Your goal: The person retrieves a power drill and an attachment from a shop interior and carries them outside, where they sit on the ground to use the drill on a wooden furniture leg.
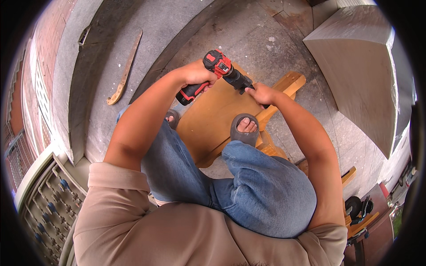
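Note:
My left hand [199, 73] is wrapped round the grip of a red and black cordless drill [218, 63]. A black attachment [238, 80] extends from the drill's front, over the wood. My right hand [262, 95] is closed on a black handle at the attachment's far end. Below the tool lies a yellow-brown wooden furniture piece [199, 124] with a broad panel. One wooden bar [288, 84] of it sticks out to the right. My right foot in a grey sandal [245, 129] rests on the wood. The attachment's working end is too small to make out.
An old handsaw [128, 66] with a wooden handle lies on the concrete ledge at left. A large grey box-like block [355, 66] stands at right. Pipes with blue valves [51, 207] are at lower left. Wooden pieces and tools [361, 213] sit at lower right.

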`<state>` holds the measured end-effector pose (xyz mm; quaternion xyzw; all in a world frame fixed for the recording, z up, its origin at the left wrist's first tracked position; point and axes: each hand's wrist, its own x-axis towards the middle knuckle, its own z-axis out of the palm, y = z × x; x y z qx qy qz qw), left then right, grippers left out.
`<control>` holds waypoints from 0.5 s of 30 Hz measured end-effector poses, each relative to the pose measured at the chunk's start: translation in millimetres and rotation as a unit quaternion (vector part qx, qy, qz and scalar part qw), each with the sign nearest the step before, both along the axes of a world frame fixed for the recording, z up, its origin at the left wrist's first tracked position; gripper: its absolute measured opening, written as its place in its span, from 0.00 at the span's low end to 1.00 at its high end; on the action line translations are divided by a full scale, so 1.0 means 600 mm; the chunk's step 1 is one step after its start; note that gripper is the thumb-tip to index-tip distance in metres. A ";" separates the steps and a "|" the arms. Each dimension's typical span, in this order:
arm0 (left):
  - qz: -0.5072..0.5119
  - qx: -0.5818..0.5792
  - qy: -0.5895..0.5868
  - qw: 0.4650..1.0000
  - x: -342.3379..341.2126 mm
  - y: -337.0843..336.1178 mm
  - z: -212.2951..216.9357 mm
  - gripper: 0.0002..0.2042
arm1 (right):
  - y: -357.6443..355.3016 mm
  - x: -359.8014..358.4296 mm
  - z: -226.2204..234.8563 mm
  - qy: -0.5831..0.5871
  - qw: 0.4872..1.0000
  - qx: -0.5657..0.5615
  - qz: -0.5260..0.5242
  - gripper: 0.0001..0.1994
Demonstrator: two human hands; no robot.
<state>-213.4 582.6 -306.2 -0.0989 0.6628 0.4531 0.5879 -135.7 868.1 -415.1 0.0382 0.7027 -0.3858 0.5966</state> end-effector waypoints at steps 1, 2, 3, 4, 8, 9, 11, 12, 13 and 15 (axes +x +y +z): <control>-0.001 -0.002 -0.004 1.000 0.000 0.000 0.000 0.06 | 0.000 0.000 0.002 0.002 1.000 0.001 0.001 0.22; 0.004 0.002 -0.001 1.000 0.001 -0.001 0.000 0.06 | -0.001 0.000 0.005 0.004 1.000 0.002 0.002 0.22; 0.008 0.004 0.002 1.000 0.002 -0.001 0.000 0.06 | -0.002 -0.001 0.006 0.006 1.000 0.002 0.003 0.22; 0.012 0.007 0.005 1.000 0.003 -0.002 -0.001 0.06 | -0.001 -0.002 0.006 0.004 1.000 -0.001 0.005 0.22; 0.010 0.004 0.002 1.000 0.004 -0.002 -0.001 0.05 | 0.001 -0.002 0.000 0.003 1.000 -0.008 0.010 0.23; 0.012 0.005 0.003 1.000 0.006 -0.002 0.003 0.05 | 0.001 -0.002 -0.001 0.003 1.000 -0.009 0.010 0.23; 0.010 0.008 0.004 1.000 0.005 -0.002 0.002 0.05 | 0.001 -0.002 -0.004 0.006 1.000 0.000 0.013 0.23; 0.007 0.008 0.004 1.000 0.006 -0.004 -0.003 0.05 | 0.000 -0.001 -0.005 0.008 1.000 0.004 0.016 0.23; 0.003 0.009 0.004 1.000 0.007 -0.005 -0.006 0.05 | 0.000 0.000 -0.006 0.008 1.000 0.002 0.014 0.23; 0.003 0.017 0.011 1.000 0.010 -0.009 -0.010 0.05 | 0.000 0.001 -0.005 0.009 1.000 -0.003 0.010 0.23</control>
